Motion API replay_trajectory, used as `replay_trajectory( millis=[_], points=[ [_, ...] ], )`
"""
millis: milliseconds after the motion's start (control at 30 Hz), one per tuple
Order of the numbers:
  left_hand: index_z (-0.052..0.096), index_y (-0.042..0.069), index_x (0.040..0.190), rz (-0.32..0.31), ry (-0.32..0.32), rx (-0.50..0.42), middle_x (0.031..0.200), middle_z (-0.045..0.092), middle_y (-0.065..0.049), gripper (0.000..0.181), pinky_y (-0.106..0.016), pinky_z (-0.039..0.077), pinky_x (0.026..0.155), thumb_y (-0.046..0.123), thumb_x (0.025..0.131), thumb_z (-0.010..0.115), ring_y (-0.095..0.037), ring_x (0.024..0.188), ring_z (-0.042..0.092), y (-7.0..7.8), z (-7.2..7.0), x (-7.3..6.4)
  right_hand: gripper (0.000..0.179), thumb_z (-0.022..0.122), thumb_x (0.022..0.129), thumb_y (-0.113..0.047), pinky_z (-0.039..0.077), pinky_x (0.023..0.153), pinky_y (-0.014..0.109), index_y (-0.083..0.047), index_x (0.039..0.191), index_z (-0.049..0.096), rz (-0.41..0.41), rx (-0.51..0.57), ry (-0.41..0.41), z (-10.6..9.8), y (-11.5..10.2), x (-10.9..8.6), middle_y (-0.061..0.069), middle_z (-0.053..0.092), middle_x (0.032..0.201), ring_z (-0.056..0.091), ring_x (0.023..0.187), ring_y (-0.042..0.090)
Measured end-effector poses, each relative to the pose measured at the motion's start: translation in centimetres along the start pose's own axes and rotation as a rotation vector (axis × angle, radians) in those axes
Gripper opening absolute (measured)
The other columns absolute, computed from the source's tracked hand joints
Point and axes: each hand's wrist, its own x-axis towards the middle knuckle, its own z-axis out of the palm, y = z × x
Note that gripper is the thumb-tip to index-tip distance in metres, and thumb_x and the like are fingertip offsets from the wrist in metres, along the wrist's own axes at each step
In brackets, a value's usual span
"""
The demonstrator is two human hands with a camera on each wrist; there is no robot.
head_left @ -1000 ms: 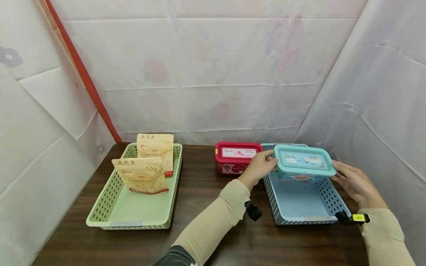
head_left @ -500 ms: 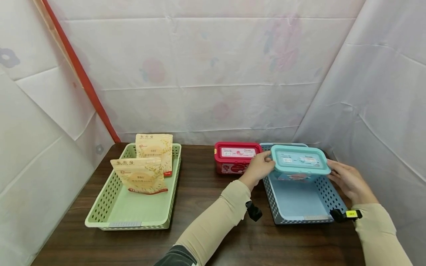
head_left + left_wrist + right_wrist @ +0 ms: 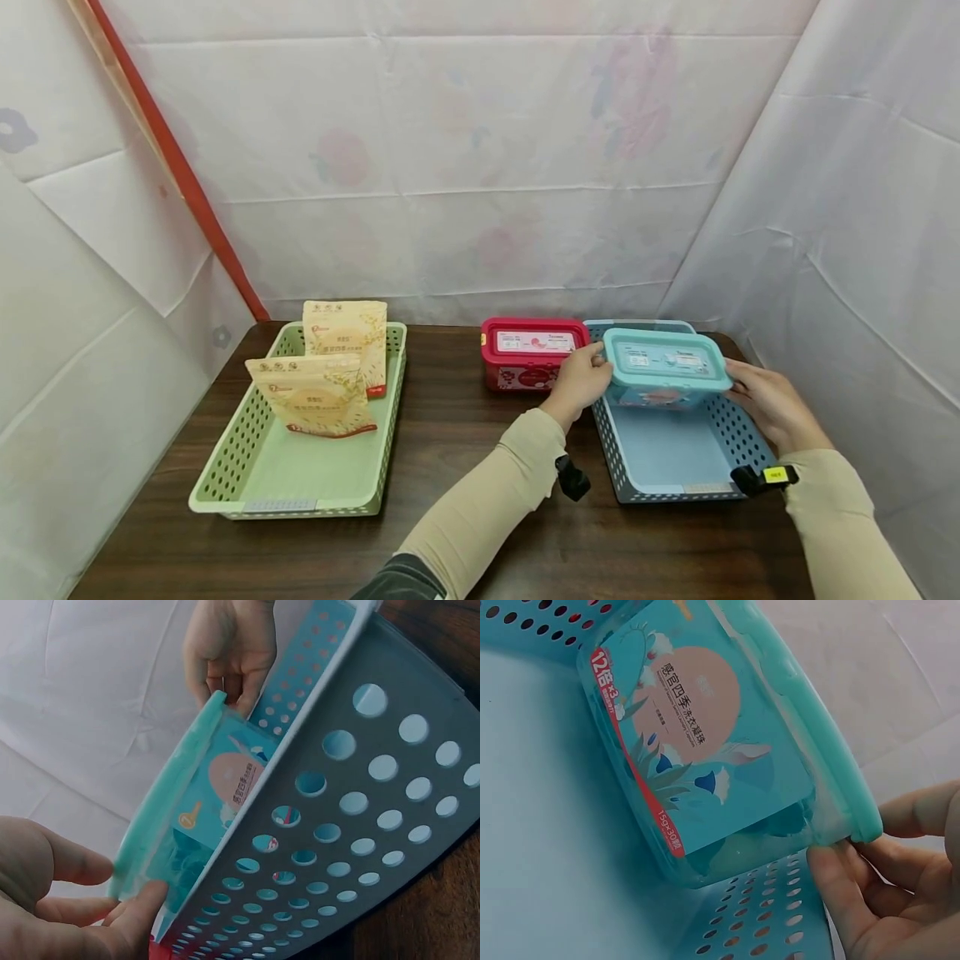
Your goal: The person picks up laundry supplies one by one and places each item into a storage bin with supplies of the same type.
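A turquoise lidded box of laundry capsules [image 3: 667, 367] sits in the back part of the blue perforated basket [image 3: 678, 458]. My left hand [image 3: 581, 379] pinches the left end of its lid, thumb and fingers at the rim in the left wrist view. At the opposite end my right hand [image 3: 772, 404] grips the lid's corner; the right wrist view shows its fingertips [image 3: 832, 859] just under the lid edge. The box's printed front [image 3: 697, 727] faces the basket's front. Left of the basket stands a red lidded box [image 3: 532, 354], partly covered by my left hand.
On the left of the dark wooden table [image 3: 457, 467] is a green perforated basket [image 3: 322, 475]. Two cream-coloured pouches stand in it, a front pouch [image 3: 315, 396] and a rear pouch [image 3: 348, 333]. White patterned sheets [image 3: 465, 150] hang behind and at both sides.
The turquoise box has shifted a little to the left, its right end most. My right hand has moved left with it, while my left hand keeps nearly the same place.
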Motion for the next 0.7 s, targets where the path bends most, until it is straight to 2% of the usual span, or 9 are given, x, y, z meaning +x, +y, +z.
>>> replay_trajectory(
  millis=[167, 333, 533, 700],
  points=[
    [0.049, 0.007, 0.149, -0.006, 0.020, -0.023, 0.133, 0.060, -0.010, 0.047, -0.040, 0.051, 0.099, 0.012, 0.102, 0.057, -0.019, 0.122, 0.055, -0.05, 0.35, 0.11, 0.063, 0.041, 0.108, -0.033, 0.052, 0.085, 0.016, 0.005, 0.155, 0.023, -0.019, -0.067, 0.001, 0.29, 0.07, 0.25, 0.018, 0.036, 0.147, 0.053, 0.097, -0.007],
    [0.054, 0.008, 0.145, -0.001, 0.051, -0.025, 0.129, 0.063, -0.009, 0.044, -0.038, 0.052, 0.096, 0.011, 0.102, 0.058, -0.020, 0.121, 0.057, -0.27, 0.48, 0.13, 0.060, 0.039, 0.109, -0.030, 0.052, 0.085, 0.016, 0.005, 0.155, 0.024, -0.023, -0.070, 0.000, 0.32, -0.06, 0.41, 0.017, 0.036, 0.146, 0.054, 0.097, -0.007],
    [0.058, 0.007, 0.141, 0.018, 0.072, -0.013, 0.127, 0.065, -0.010, 0.040, -0.038, 0.052, 0.098, 0.013, 0.101, 0.060, -0.020, 0.121, 0.059, -0.73, 0.36, 0.17, 0.060, 0.037, 0.109, -0.031, 0.051, 0.085, 0.017, 0.005, 0.155, 0.023, -0.011, -0.093, -0.002, 0.54, -0.26, 0.45, 0.023, 0.030, 0.152, 0.052, 0.097, -0.006],
    [0.058, 0.006, 0.142, 0.031, 0.080, -0.004, 0.129, 0.065, -0.010, 0.041, -0.038, 0.052, 0.097, 0.013, 0.101, 0.061, -0.020, 0.121, 0.059, -0.89, 0.37, 0.08, 0.062, 0.037, 0.109, -0.033, 0.050, 0.094, 0.025, 0.004, 0.156, 0.022, 0.004, -0.124, -0.006, 0.70, -0.32, 0.74, 0.025, 0.024, 0.156, 0.050, 0.100, -0.004]
  ],
)
